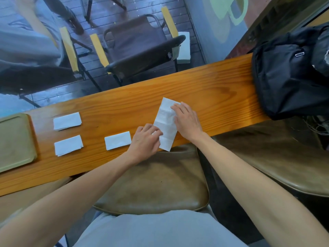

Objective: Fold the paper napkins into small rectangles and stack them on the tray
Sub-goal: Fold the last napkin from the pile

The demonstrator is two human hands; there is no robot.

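Observation:
A long white napkin strip [165,122] lies on the wooden counter, its near end reaching the front edge. My left hand [145,139] pinches its lower left edge. My right hand [186,121] rests flat on its right side, fingers spread over the paper. Three folded napkin rectangles lie to the left: one beside my left hand [117,140], one further left near the front [68,145], one behind it [67,121]. The olive tray [16,141] sits at the counter's far left, with nothing visible on it.
A black backpack [292,72] occupies the counter's right end. The narrow wooden counter [204,82] runs diagonally; beyond it stand dark chairs [140,45] with yellow armrests. Below the front edge are brown padded stools [156,182].

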